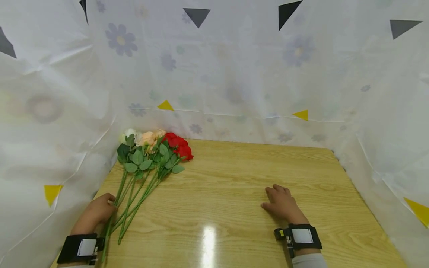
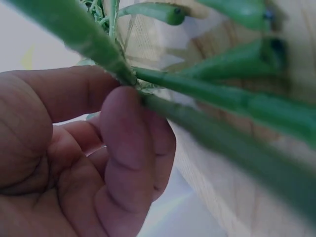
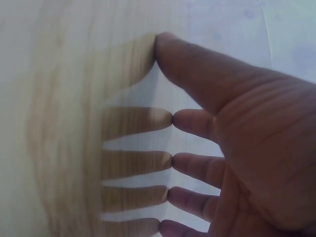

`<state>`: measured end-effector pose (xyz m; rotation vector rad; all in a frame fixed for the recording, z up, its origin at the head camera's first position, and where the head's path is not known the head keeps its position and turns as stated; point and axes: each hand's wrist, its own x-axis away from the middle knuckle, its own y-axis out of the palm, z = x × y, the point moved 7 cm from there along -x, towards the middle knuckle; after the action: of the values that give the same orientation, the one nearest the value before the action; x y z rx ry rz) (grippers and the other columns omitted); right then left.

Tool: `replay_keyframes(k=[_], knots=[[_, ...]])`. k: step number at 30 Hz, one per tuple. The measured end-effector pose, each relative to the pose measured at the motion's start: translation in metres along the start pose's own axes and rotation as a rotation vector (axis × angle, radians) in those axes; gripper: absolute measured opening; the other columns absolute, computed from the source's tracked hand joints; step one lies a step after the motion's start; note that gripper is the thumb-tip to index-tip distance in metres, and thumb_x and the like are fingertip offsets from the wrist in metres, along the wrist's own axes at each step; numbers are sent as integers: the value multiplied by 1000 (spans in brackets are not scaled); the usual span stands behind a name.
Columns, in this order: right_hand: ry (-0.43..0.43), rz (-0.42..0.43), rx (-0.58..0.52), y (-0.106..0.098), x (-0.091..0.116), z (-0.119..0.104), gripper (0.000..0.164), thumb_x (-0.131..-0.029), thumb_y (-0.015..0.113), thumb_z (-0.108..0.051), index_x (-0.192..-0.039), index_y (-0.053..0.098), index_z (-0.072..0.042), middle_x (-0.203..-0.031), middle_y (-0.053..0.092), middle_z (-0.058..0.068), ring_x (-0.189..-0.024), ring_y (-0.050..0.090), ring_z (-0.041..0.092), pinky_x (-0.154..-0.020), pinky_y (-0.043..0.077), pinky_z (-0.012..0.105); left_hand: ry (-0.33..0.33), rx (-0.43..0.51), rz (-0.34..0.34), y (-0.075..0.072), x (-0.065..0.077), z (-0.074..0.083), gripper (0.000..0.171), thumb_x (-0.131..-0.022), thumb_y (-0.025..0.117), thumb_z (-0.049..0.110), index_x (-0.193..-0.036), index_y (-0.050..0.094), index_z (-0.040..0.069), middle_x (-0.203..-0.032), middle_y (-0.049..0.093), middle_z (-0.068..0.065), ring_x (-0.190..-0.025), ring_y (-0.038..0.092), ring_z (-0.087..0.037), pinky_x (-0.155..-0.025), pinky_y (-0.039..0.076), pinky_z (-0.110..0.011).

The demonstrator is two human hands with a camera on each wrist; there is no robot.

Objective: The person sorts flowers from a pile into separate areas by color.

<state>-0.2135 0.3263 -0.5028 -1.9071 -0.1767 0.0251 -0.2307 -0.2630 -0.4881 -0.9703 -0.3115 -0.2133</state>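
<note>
Flowers (image 1: 146, 164) lie at left on the surface (image 1: 234, 178), stems (image 2: 84, 37) pinched by fingers (image 2: 126, 133) of the left hand (image 1: 100, 209); the right hand (image 1: 282, 203), fingers spread, holds nothing; lifting could drag neighbours, because stems cross

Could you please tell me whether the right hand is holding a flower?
No, the right hand is empty, its fingertips on the table.

Black wristbands (image 1: 315, 239) bear white patches (image 1: 302, 235) — right sleeve (image 1: 309, 261) grey
</note>
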Motion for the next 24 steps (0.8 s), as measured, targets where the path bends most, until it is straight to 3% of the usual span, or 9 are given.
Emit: replay_keyframes(k=[5,10,14,18,24], knots=[[-6,23,-11,-4,-2,-3,57,-86,76,-25,-131,59,6,-134,48,34,-121,41,57,-94,38,66,-19,55,-16,0,1,-1,43,-95,39,3,-132,35,-19,-105,54,-31,-61,46,-23,-55,40,-36],[5,13,-84,-4,-4,-5,52,-86,75,-16,-129,59,8,-129,49,32,-117,44,52,-95,39,62,-16,24,8,-4,2,0,44,-94,41,2,-132,33,-19,-92,55,-23,-66,50,-25,-55,40,-36],[14,6,-113,-4,-4,-6,51,-85,74,-15,-129,59,8,-130,49,31,-117,44,51,-94,40,61,0,30,17,-7,5,3,46,-92,38,-1,-135,30,-17,-76,49,-13,-56,43,-21,-50,38,-35],[7,11,-107,-3,-4,-7,51,-85,75,-14,-129,59,7,-129,49,31,-115,45,51,-93,40,61,89,10,55,-10,10,20,46,-93,34,-2,-137,30,-16,-66,42,-7,-50,35,-17,-48,35,-34],[3,10,-109,-1,-4,-6,51,-86,74,-14,-130,59,5,-131,48,31,-116,44,52,-92,40,62,263,0,67,-5,16,62,42,-99,35,1,-139,30,-13,-59,37,-1,-46,33,-15,-46,33,-33]])
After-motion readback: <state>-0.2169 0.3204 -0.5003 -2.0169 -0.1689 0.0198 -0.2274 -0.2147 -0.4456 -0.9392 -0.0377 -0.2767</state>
